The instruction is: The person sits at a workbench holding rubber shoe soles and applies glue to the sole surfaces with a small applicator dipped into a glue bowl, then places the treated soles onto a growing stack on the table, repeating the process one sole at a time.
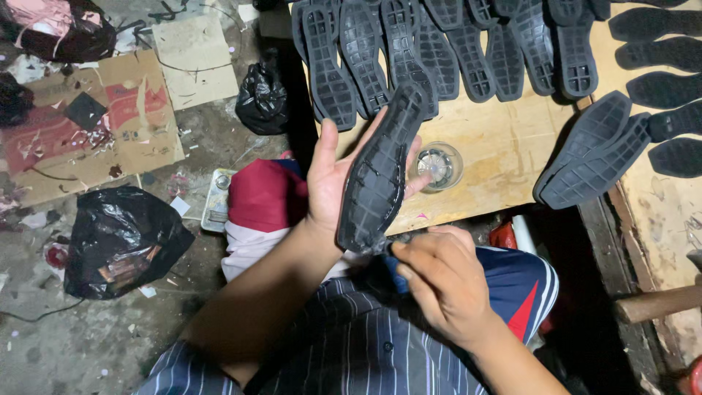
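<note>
Head view looks down on a left hand (333, 179) holding a black rubber shoe sole with a gridded inner face (379, 172) — palm open behind it, fingers spread along its edge, the sole standing nearly upright with its toe toward 12 o'clock. At the sole's heel end, toward 6 o'clock, the right hand (442, 281) is curled closed around a small blue-handled tool (395, 274), whose tip meets the sole's lower edge; the tool's working end is hidden. Behind the sole at 2 o'clock, a small round clear glass dish (439, 165) sits on the bare plywood desk (504, 157). A row of matching black soles (439, 47) lies along the desk's far edge at 12 o'clock, more at 3 o'clock. Crumpled black plastic bags (121, 238) rest on the littered floor at 9 o'clock.
</note>
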A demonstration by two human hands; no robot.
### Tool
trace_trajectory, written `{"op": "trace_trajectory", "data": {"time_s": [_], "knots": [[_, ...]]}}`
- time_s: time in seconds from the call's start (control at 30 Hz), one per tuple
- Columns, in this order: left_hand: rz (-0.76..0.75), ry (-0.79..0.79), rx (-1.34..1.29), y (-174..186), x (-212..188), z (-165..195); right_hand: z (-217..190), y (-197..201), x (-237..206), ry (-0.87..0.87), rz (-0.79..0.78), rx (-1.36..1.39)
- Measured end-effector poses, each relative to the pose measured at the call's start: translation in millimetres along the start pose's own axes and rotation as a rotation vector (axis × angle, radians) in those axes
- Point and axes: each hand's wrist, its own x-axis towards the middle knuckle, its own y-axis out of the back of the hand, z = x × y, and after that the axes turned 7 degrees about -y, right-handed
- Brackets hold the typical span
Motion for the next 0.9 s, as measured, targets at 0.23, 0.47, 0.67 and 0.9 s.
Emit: {"op": "trace_trajectory", "data": {"time_s": [0.23, 0.47, 0.67, 0.9], "knots": [[-0.065, 0.124, 0.061, -12, -23, 2, 11, 7, 1, -0.082, 0.030, 0.053], [-0.042, 0.257, 0.006, -17, -42, -4, 20, 11, 12, -0.321, 0.266, 0.122], [-0.064, 0.292, 0.030, -22, -47, 1, 19, 13, 9, -0.078, 0.163, -0.043], [-0.053, 0.370, -0.204, -16, -52, 8, 23, 17, 11, -0.265, 0.289, 0.025]]}}
